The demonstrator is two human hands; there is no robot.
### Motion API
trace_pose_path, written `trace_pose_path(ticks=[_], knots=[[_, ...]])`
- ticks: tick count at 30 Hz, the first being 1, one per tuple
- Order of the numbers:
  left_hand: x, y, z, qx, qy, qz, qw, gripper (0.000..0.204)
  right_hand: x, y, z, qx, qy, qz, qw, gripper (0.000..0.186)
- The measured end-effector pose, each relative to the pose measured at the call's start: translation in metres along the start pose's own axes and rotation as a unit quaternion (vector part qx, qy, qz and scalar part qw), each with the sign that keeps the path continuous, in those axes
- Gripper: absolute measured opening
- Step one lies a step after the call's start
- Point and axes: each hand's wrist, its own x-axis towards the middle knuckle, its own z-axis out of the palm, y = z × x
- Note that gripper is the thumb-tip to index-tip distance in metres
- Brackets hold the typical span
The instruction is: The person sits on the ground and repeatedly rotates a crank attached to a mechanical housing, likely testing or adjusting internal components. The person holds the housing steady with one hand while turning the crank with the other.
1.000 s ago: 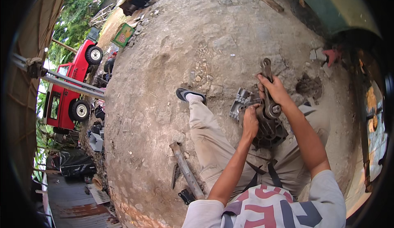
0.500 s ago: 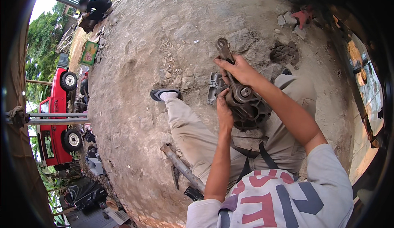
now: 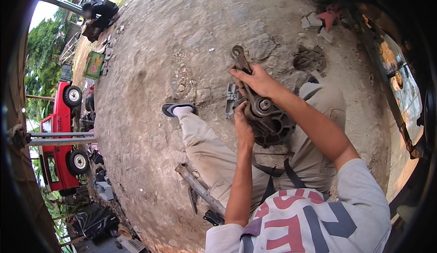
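A long, dark metal lever arm [image 3: 240, 58] with a round eye at its far end is fitted over a shaft on a greasy cast gear housing [image 3: 275, 127]. The housing rests between my legs. My right hand [image 3: 260, 81] is wrapped around the middle of the lever arm. My left hand [image 3: 243, 124] holds the left side of the housing, close to the lever's near end; some of its fingertips are hidden behind the metal. Just beyond the housing, a light grey cast metal part [image 3: 231, 99] lies on the ground.
A metal pipe [image 3: 200, 190] lies by my left leg. A dark rag [image 3: 310, 58] and a red metal stand [image 3: 328, 17] are at the far right. Far left are a red vehicle [image 3: 63, 132], a green crate [image 3: 94, 65] and a crouching person [image 3: 102, 12].
The whole view has shifted slightly. Both hands keep the same grip, and the lever arm and housing stay almost in place.
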Motion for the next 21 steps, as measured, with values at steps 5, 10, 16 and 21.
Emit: trace_pose_path(ticks=[5, 10, 16, 21], knots=[[-0.007, 0.014, -0.003, 0.113, -0.029, 0.065, 0.991, 0.08, 0.002, 0.004, -0.002, 0.003, -0.006, -0.01, 1.0, 0.031], [-0.019, 0.036, -0.014, 0.14, -0.094, 0.066, 0.983, 0.08, 0.0, 0.002, -0.002, -0.01, -0.002, 0.001, 1.0, 0.028], [-0.029, 0.043, -0.011, 0.172, -0.087, 0.101, 0.976, 0.083, 0.001, 0.002, -0.004, -0.031, 0.001, 0.003, 1.0, 0.032], [-0.035, 0.041, -0.014, 0.209, -0.078, 0.11, 0.969, 0.072, -0.001, -0.003, -0.002, -0.036, 0.003, 0.011, 0.999, 0.028]])
